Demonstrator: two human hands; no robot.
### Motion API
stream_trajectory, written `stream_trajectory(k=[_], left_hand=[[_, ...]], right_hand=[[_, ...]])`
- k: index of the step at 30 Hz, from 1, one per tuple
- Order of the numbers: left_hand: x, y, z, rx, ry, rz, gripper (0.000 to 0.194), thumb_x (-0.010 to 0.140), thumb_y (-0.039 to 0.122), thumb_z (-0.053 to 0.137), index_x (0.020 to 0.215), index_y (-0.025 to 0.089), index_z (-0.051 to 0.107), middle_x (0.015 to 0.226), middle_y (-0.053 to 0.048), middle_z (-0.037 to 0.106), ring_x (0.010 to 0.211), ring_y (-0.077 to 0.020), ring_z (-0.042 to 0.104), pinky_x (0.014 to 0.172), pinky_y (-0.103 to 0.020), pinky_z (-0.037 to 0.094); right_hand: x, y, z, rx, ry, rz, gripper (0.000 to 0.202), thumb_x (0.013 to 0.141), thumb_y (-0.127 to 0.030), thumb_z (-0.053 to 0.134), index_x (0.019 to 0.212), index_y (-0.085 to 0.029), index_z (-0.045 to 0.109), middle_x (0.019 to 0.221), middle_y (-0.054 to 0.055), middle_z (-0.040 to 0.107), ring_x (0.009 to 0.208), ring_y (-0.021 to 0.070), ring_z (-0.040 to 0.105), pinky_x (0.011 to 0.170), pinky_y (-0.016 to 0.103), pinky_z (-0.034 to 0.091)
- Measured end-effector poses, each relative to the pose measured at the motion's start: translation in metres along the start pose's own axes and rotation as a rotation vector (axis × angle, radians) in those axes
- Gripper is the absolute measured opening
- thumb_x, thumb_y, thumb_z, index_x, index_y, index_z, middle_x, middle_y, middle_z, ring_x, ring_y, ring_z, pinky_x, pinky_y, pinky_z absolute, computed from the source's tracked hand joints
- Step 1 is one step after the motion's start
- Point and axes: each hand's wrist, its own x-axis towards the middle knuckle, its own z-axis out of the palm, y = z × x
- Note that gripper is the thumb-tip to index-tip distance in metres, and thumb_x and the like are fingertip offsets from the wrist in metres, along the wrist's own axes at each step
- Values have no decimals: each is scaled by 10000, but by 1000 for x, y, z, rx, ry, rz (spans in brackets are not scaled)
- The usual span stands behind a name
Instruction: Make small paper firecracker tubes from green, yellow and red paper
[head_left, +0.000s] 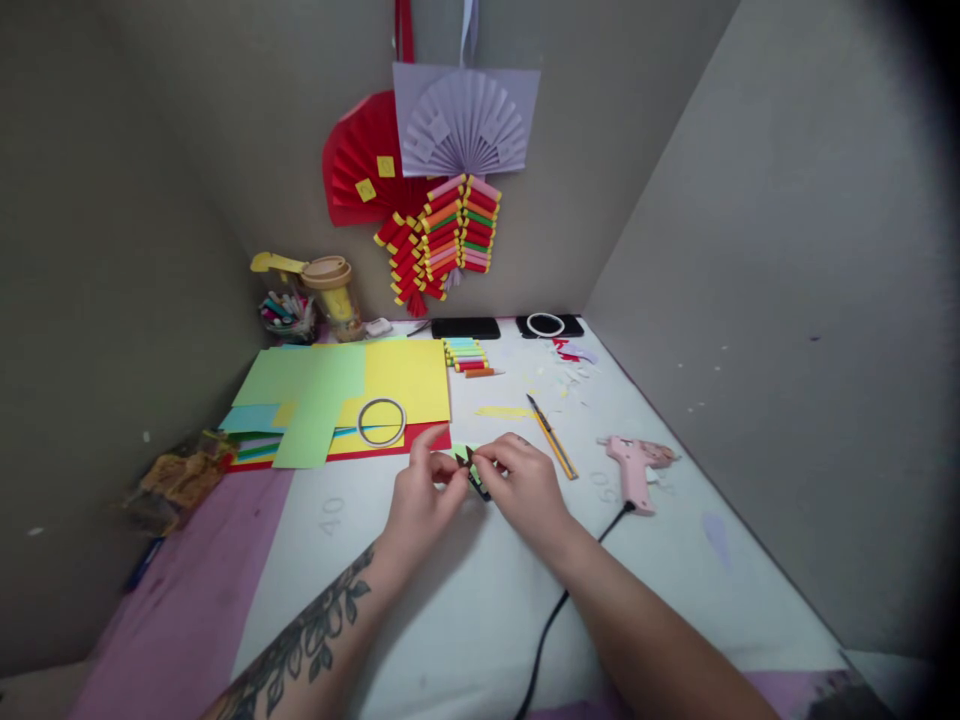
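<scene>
My left hand (426,490) and my right hand (527,488) meet over the middle of the white work surface. Between them is a small black piece with pointed tips (477,482), which both hands pinch with thumb and fingers. The left index finger is raised away from the pinch. Fingers cover much of the black piece, so I cannot tell its kind. A bit of light green paper (460,450) shows just behind it. To the right of my right hand lies a yellow craft knife (553,438).
Coloured paper sheets (409,375) with a tape roll (361,422) lie left. Small paper rolls (466,354) are behind. A pink glue gun (631,470) rests right, its black cable (553,610) passing under my right forearm. Paper fans (466,120) hang on the wall.
</scene>
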Motion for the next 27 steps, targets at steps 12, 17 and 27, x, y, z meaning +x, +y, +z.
stream_trajectory(k=[12,17,27], left_hand=[[-6,3,0,76,-32,55,472,789,188,540,1228,219,368,690,55,596,636,-100,577,625,-211,456],[-2,6,3,-111,1,-107,510,737,192,589,1201,211,377,651,70,577,616,-103,571,649,-225,464],[5,15,2,-329,16,-260,534,690,214,643,1158,198,386,610,82,562,587,-98,561,620,-215,433]], right_hand=[[1,-4,-4,-117,-15,-79,209,824,-125,487,711,-180,654,706,38,598,707,153,558,691,256,425],[2,-4,-1,-89,30,-70,202,804,-119,481,676,-184,623,705,39,589,715,159,551,693,268,424],[8,10,-10,316,2,235,120,762,-217,545,664,-182,606,700,22,600,694,149,566,616,250,437]])
